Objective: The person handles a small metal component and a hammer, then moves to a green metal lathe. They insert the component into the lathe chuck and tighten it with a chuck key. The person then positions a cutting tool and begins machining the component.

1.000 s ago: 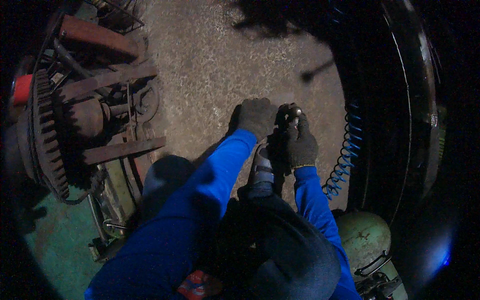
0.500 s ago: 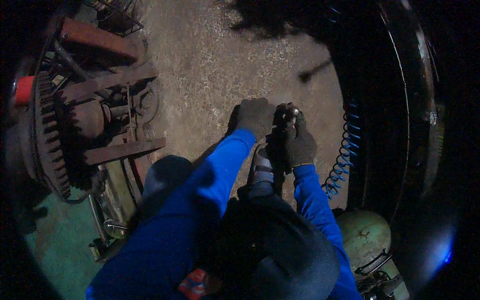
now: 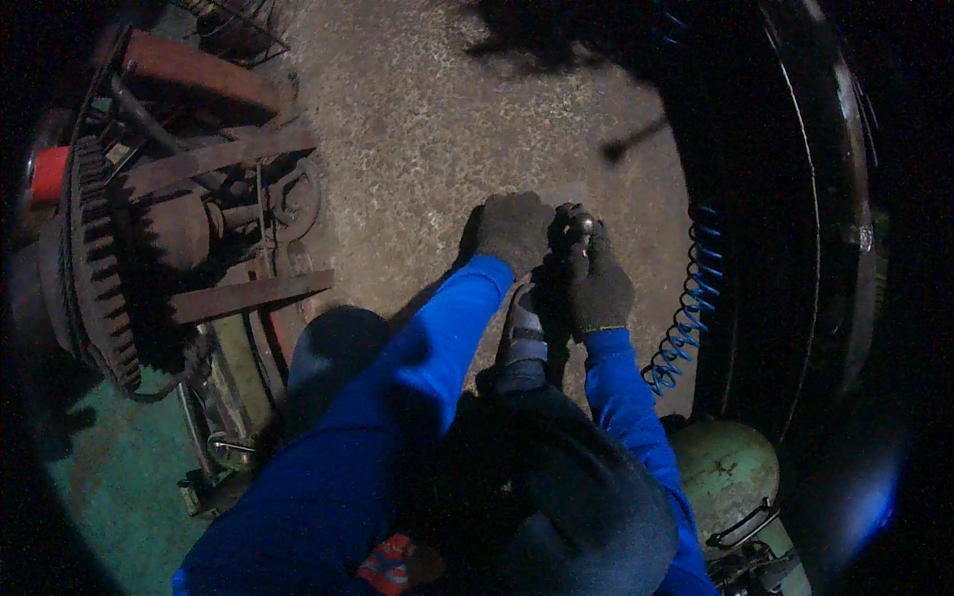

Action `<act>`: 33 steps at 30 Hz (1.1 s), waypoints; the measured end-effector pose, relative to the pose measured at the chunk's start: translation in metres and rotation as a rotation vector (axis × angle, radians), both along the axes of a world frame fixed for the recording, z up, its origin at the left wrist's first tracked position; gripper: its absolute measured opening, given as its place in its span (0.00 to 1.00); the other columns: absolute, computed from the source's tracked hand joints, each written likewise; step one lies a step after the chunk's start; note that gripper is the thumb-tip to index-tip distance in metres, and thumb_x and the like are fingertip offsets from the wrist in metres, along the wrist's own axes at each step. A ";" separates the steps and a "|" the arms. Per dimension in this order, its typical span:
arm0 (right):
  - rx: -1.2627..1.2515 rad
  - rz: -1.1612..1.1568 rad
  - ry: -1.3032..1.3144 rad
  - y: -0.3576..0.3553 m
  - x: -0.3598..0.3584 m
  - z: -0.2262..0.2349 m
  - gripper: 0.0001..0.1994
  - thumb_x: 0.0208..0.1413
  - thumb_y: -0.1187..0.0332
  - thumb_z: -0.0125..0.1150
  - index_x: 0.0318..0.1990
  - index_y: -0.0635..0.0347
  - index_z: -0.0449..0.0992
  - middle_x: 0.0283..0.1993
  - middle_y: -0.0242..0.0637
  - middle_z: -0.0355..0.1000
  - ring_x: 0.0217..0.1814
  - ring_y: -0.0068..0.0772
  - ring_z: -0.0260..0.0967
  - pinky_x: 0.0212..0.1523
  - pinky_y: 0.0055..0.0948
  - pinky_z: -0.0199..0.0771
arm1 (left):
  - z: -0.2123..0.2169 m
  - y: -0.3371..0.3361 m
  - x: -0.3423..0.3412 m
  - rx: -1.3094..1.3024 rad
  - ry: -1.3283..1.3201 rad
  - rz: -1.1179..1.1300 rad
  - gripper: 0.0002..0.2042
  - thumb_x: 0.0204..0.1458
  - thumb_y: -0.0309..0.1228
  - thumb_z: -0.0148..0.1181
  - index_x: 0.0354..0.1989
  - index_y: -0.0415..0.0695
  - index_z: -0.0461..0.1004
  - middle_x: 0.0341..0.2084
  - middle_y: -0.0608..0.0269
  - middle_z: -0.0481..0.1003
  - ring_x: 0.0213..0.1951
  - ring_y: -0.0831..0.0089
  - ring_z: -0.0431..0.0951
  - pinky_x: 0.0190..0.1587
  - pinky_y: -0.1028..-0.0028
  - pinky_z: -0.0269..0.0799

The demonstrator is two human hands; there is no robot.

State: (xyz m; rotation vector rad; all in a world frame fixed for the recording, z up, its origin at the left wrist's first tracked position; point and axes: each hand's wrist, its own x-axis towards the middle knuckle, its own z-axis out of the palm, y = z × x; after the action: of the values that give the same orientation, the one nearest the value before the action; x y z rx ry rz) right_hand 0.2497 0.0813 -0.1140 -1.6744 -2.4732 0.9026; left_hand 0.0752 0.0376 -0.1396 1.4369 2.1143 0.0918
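Both my hands wear dark knitted gloves and are close together ahead of my knees, above the brown floor. My left hand [image 3: 514, 230] is closed, knuckles up; whatever its fingers hold is hidden beneath it. Just to its right, my right hand [image 3: 601, 286] is wrapped round a dark metal tool with a shiny rounded head [image 3: 581, 225]. The tool's head points away from me beside the left fingers. Its lower part is lost in the glove and shadow, so its exact kind is unclear. A small flat greyish patch [image 3: 569, 191] shows just beyond the hands.
On the left stand a large toothed gear [image 3: 99, 268] and rusty steel bars [image 3: 248, 296]. A blue coiled hose [image 3: 686, 308] hangs at the right beside a dark machine side. A green rounded housing [image 3: 723, 475] sits near my right forearm. My shoe [image 3: 525, 333] is below the hands.
The view has shifted slightly. Both hands keep almost the same pose and place, and the tool's rounded head shows a little more plainly.
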 end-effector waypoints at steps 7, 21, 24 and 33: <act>0.008 -0.012 0.024 -0.005 0.005 0.001 0.29 0.73 0.46 0.52 0.77 0.43 0.68 0.59 0.52 0.81 0.50 0.58 0.84 0.48 0.51 0.84 | -0.001 0.000 -0.001 -0.010 -0.027 0.015 0.12 0.60 0.33 0.62 0.50 0.53 0.86 0.48 0.55 0.82 0.55 0.53 0.82 0.58 0.51 0.74; 0.000 -0.072 -0.012 -0.001 -0.004 0.001 0.29 0.74 0.49 0.52 0.79 0.39 0.64 0.53 0.57 0.82 0.51 0.63 0.83 0.48 0.53 0.82 | 0.003 -0.001 -0.005 0.035 0.013 -0.040 0.12 0.56 0.39 0.67 0.44 0.49 0.87 0.46 0.51 0.85 0.50 0.50 0.86 0.50 0.50 0.80; 0.064 -0.090 -0.005 0.000 0.009 -0.010 0.30 0.75 0.46 0.49 0.80 0.40 0.62 0.51 0.58 0.83 0.48 0.64 0.83 0.47 0.56 0.81 | 0.006 0.000 -0.001 0.010 0.021 -0.027 0.12 0.55 0.39 0.69 0.45 0.50 0.88 0.46 0.53 0.85 0.50 0.51 0.86 0.50 0.52 0.80; -0.017 -0.092 -0.152 0.010 -0.003 -0.008 0.29 0.75 0.47 0.49 0.79 0.41 0.63 0.51 0.57 0.83 0.46 0.64 0.83 0.46 0.56 0.82 | -0.013 0.003 0.002 -0.016 0.033 -0.010 0.12 0.57 0.41 0.68 0.44 0.50 0.88 0.44 0.54 0.85 0.49 0.52 0.86 0.50 0.51 0.79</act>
State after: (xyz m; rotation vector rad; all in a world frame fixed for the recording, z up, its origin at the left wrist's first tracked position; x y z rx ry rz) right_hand 0.2471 0.0908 -0.1222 -1.9128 -2.4620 0.8176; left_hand 0.0768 0.0404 -0.1531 1.4483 2.1298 0.0474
